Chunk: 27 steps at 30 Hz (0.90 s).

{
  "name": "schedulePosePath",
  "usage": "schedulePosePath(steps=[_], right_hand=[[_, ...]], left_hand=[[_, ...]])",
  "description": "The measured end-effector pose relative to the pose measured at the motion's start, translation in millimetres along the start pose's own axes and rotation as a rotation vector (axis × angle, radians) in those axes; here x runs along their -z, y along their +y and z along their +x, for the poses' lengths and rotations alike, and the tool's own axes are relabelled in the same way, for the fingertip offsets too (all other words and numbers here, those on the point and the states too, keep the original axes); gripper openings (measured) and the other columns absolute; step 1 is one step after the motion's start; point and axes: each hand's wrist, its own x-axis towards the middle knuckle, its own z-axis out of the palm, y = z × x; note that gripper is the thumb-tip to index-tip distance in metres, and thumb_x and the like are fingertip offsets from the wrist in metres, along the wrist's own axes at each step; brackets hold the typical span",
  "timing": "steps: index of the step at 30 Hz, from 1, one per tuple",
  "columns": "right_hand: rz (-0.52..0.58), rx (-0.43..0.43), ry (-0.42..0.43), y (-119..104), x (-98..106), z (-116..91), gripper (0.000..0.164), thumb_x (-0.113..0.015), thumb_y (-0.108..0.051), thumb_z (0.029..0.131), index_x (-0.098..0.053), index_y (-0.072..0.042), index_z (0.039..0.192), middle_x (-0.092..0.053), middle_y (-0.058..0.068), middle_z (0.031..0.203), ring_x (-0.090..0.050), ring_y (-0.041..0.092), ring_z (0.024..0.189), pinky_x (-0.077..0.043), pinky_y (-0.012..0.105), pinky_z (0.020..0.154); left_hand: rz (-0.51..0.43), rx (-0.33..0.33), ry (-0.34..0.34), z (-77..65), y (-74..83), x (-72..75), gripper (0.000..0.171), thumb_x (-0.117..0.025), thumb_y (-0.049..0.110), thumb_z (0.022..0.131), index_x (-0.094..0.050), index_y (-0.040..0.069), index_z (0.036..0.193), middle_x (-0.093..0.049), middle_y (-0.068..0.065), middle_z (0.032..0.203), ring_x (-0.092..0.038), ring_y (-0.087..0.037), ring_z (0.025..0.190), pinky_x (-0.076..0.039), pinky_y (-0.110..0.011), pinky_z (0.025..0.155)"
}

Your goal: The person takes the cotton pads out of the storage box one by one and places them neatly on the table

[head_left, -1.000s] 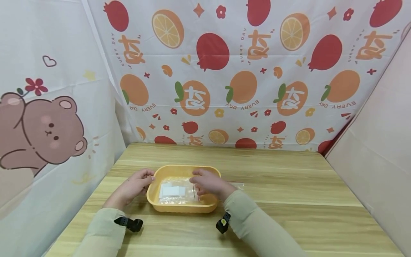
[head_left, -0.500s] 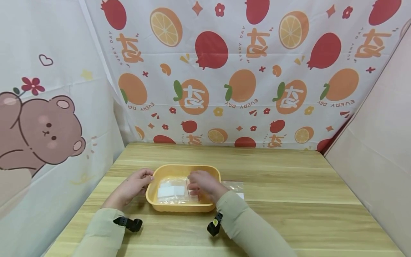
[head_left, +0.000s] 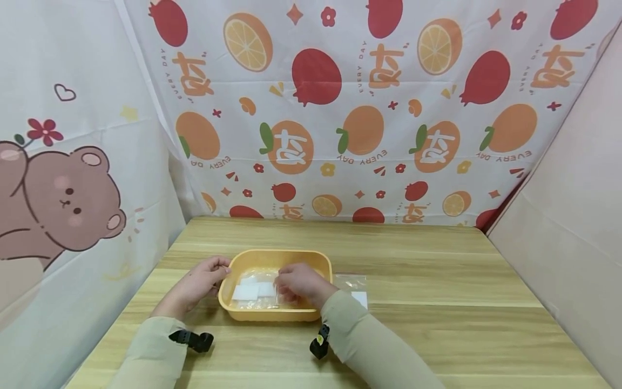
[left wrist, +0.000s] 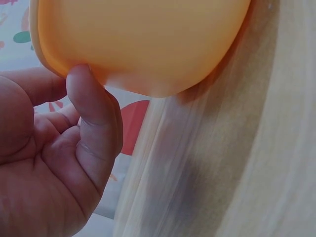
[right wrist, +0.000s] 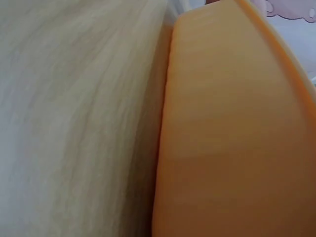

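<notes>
flanking the yellow tray (head_left: 273, 315), a bag (head_left: 351, 280) lies part-hidden by a sleeve (head_left: 369, 337); left hand (head_left: 200, 279) pinches the tray's edge, right hand (head_left: 301, 282) inside, finger grip unclear.

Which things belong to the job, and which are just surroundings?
Job: yellow plastic tray, rim held by the left hand; clear bags with white inserts, under the right hand; probably, clear bag beside tray.

Surroundings: fruit-print cloth; bear-print cloth; wood-grain table.

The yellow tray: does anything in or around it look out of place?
Perhaps one thing: a clear plastic bag lies on the table beside the yellow tray, partly hidden by the right sleeve, while similar clear packaging lies inside.
</notes>
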Motion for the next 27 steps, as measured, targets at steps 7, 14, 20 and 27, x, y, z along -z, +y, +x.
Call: schedulePosePath(steps=[7,14,20,27], right_hand=[[-0.185,0.015,0.015,-3,-8,-3,0.020,-0.066,-0.016,0.098,-0.070,0.000,0.086,-0.060,0.006,0.068,-0.049,0.017,0.056,-0.043,0.028,0.049],[-0.268,0.042,0.058,-6,-14,-8,0.022,-0.063,-0.009,0.098,-0.068,0.000,0.079,-0.061,0.008,0.064,-0.054,0.017,0.054,-0.047,0.028,0.049],[-0.205,0.080,0.097,-10,-10,-11,0.016,-0.058,-0.005,0.100,-0.068,-0.002,0.088,-0.058,0.009,0.065,-0.053,0.018,0.053,-0.043,0.028,0.046],[-0.295,0.185,0.189,-16,8,-13,0.014,-0.063,-0.019,0.101,-0.071,-0.010,0.093,-0.059,0.002,0.073,-0.055,0.014,0.059,-0.048,0.028,0.051]], left_hand=[[-0.002,0.002,0.001,0.2,0.0,1.1,0.038,-0.045,0.016,0.109,-0.043,-0.009,0.137,-0.058,-0.019,0.109,-0.063,-0.025,0.091,-0.059,-0.039,0.072],[0.030,0.003,0.009,-0.4,1.8,-0.2,0.038,-0.046,0.017,0.108,-0.044,-0.009,0.135,-0.058,-0.016,0.106,-0.060,-0.022,0.088,-0.057,-0.036,0.068],[0.013,0.005,0.005,0.6,2.1,1.6,0.036,-0.046,0.016,0.109,-0.044,-0.009,0.135,-0.059,-0.015,0.105,-0.062,-0.023,0.087,-0.057,-0.038,0.069],[0.008,0.001,0.000,1.8,0.5,2.8,0.037,-0.046,0.017,0.109,-0.043,-0.009,0.134,-0.059,-0.016,0.105,-0.062,-0.025,0.087,-0.058,-0.039,0.069]])
